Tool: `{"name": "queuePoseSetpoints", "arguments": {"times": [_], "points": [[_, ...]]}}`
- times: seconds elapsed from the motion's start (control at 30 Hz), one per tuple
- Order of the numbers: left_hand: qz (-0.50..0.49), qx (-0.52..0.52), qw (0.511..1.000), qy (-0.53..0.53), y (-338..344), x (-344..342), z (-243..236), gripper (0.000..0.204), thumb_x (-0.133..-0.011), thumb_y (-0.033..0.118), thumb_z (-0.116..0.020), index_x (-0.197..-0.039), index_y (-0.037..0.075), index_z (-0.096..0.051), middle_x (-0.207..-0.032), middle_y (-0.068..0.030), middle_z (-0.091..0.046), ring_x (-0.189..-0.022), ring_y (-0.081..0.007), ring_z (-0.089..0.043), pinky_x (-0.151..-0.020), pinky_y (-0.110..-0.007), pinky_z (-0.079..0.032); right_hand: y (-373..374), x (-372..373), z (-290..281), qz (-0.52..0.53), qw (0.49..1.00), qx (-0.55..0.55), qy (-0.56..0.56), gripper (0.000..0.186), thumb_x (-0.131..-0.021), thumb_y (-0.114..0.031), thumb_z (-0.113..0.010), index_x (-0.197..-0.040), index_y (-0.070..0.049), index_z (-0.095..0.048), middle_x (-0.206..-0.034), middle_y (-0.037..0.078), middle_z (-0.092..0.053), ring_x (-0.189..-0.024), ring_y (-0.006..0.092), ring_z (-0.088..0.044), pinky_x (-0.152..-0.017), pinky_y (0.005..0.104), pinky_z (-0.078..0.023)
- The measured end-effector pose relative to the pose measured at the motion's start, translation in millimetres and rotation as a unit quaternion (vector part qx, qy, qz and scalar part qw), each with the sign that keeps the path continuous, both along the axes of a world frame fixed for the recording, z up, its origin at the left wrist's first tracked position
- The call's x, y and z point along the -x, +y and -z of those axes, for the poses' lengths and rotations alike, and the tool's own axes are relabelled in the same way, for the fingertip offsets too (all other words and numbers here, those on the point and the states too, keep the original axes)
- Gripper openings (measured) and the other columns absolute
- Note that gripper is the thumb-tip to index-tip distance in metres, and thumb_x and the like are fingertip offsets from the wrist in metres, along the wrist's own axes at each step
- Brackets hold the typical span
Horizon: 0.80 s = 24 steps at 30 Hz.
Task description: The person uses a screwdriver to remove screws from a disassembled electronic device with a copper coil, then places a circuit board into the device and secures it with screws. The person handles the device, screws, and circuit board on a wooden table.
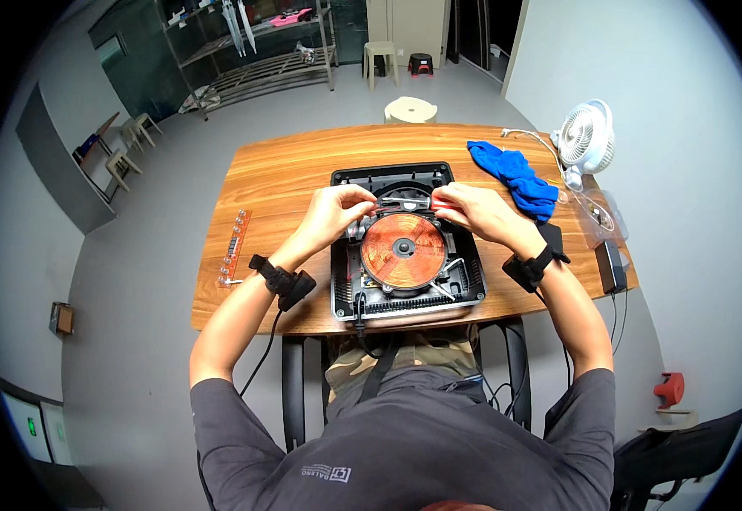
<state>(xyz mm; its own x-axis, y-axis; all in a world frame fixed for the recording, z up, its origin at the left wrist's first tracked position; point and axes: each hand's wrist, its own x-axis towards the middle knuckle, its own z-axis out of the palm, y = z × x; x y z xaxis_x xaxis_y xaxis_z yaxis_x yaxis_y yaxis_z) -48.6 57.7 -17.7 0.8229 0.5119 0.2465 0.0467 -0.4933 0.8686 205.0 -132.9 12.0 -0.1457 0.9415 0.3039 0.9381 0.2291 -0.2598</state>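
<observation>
Nearest, copper coil (403, 250), just bodyward of left hand (333, 213) and right hand (480, 213), in open black casing (469, 264). Loose grip could let red-handled screwdriver (405, 201) slip and scratch coil windings. Right hand curled round handle; screwdriver spans gap between hands, long axis sideways, shaft pointing toward left fingertips. Left thumb and fingers nearly pinched; whether holding anything, cannot tell. Beyond right hand, crumpled blue cloth (516, 179).
</observation>
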Motion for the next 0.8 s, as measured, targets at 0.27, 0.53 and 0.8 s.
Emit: {"name": "queuePoseSetpoints", "arguments": {"times": [0.27,0.53,0.8], "points": [[0.011,-0.018,1.000,0.017,-7,-3,-4,0.015,-0.096,0.008,-0.067,-0.107,-0.001,-0.073,-0.096,-0.0075,-0.076,-0.092,-0.0110,-0.072,-0.082,-0.026,-0.058,1,0,7,-0.016,1.000,0.009,0.009,0.034,-0.100,-0.034,-0.060,-0.122,-0.009,-0.060,-0.106,0.013,-0.065,-0.097,0.0345,-0.065,-0.080,0.0404,-0.054],[0.021,-0.001,1.000,0.023,-12,-9,-7,0.015,-0.096,0.007,-0.068,-0.106,-0.001,-0.073,-0.095,-0.0069,-0.076,-0.088,-0.0109,-0.071,-0.081,-0.026,-0.058,0,-1,9,-0.026,0.998,0.027,0.041,0.032,-0.099,-0.031,-0.062,-0.122,-0.008,-0.060,-0.106,0.013,-0.067,-0.096,0.0327,-0.066,-0.081,0.0398,-0.054],[0.051,0.050,0.997,0.018,-3,-14,-3,0.014,-0.095,0.006,-0.069,-0.106,-0.003,-0.071,-0.095,-0.0080,-0.075,-0.088,-0.0121,-0.071,-0.081,-0.027,-0.058,0,-15,-18,-0.065,0.963,0.196,0.174,0.047,-0.087,-0.021,-0.073,-0.126,-0.002,-0.055,-0.111,0.015,-0.066,-0.102,0.0257,-0.065,-0.089,0.0362,-0.052]]}}
